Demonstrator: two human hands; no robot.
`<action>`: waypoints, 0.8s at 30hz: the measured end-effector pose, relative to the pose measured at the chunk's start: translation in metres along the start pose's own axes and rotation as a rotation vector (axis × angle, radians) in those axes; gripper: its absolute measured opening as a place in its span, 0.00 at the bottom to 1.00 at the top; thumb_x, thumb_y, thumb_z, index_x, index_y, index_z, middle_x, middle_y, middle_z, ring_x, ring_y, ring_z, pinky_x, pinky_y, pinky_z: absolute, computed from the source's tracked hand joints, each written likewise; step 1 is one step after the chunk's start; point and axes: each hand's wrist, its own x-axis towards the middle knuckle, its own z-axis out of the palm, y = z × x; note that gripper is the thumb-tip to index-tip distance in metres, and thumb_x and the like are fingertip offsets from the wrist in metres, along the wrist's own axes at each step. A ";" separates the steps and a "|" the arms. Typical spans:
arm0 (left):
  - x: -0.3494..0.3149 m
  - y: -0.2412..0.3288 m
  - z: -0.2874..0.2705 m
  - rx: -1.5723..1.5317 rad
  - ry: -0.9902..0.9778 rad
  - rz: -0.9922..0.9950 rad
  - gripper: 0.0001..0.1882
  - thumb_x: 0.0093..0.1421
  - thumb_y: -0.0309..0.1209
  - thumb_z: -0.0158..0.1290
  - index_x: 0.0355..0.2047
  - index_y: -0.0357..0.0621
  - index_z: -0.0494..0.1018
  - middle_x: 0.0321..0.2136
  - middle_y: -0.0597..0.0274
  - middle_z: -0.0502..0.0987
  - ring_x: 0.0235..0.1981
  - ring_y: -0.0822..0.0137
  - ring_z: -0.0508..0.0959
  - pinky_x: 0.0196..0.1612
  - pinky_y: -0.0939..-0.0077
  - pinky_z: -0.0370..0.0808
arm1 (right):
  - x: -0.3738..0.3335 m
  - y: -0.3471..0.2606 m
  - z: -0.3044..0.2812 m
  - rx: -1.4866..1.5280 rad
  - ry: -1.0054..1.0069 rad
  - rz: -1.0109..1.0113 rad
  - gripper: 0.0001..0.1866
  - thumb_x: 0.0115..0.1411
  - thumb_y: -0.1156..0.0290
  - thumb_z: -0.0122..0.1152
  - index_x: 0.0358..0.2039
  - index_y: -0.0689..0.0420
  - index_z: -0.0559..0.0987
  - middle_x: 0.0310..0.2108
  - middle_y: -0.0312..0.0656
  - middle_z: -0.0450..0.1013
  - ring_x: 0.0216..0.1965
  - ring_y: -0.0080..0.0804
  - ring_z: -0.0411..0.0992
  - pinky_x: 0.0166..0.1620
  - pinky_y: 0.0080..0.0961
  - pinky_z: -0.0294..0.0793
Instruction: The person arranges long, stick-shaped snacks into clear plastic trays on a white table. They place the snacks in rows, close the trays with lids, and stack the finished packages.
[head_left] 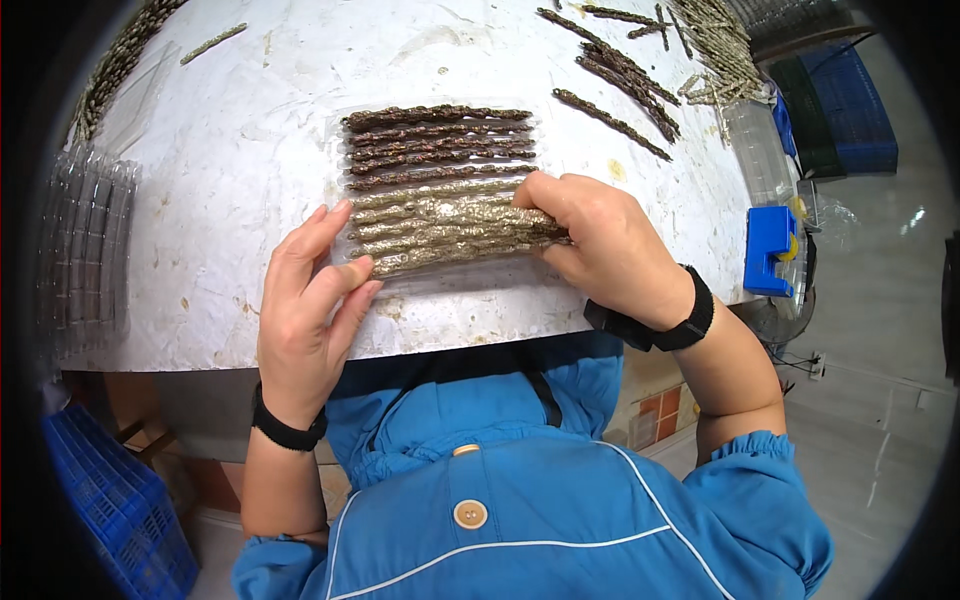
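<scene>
In front of me on the white table lies a clear plastic tray (pixel 440 108) with twisted sticks in side-by-side rows. Dark brown twisted sticks (pixel 440 140) fill the far rows, and pale greenish-gold ones lie in the near rows. My right hand (pixel 610 240) is closed around the right ends of several pale twisted sticks (pixel 450 215), which lie over the near part of the tray. At the tray's near left corner, my left hand (pixel 305 310) pinches the edge with thumb and forefinger, by the sticks' left ends. Its other fingers rest along the left side.
Loose dark sticks (pixel 620 80) lie at the far right beside a heap of pale sticks (pixel 715 45). Stacked clear trays (pixel 85 250) stand at the left edge, with more sticks (pixel 120 60) behind. A blue tape dispenser (pixel 768 250) sits right; a blue crate (pixel 120 510) stands below left.
</scene>
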 end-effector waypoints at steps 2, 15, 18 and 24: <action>-0.001 -0.002 0.000 -0.003 0.006 0.004 0.06 0.53 0.17 0.59 0.32 0.37 0.76 0.57 0.46 0.69 0.62 0.50 0.67 0.60 0.61 0.69 | 0.002 0.000 0.001 -0.003 -0.018 0.010 0.16 0.48 0.79 0.62 0.40 0.59 0.74 0.32 0.52 0.75 0.35 0.52 0.74 0.38 0.39 0.73; 0.000 0.001 0.004 -0.146 0.133 -0.020 0.21 0.49 0.23 0.65 0.43 0.40 0.70 0.55 0.52 0.73 0.55 0.49 0.72 0.56 0.62 0.72 | 0.022 -0.008 0.002 0.240 0.019 0.012 0.12 0.51 0.76 0.65 0.36 0.62 0.75 0.28 0.47 0.73 0.30 0.41 0.73 0.34 0.30 0.71; 0.000 0.000 0.001 -0.117 0.116 -0.016 0.22 0.49 0.23 0.65 0.44 0.40 0.71 0.54 0.52 0.73 0.55 0.50 0.72 0.55 0.62 0.73 | 0.025 -0.010 0.007 0.109 0.021 -0.049 0.14 0.48 0.77 0.65 0.37 0.59 0.75 0.31 0.46 0.73 0.34 0.47 0.74 0.37 0.34 0.73; 0.002 0.005 -0.001 0.063 0.006 -0.002 0.17 0.51 0.21 0.62 0.42 0.40 0.76 0.55 0.50 0.72 0.57 0.51 0.71 0.57 0.63 0.70 | 0.028 -0.014 0.013 -0.081 0.112 -0.206 0.14 0.44 0.80 0.63 0.34 0.56 0.74 0.28 0.41 0.70 0.33 0.43 0.73 0.35 0.35 0.74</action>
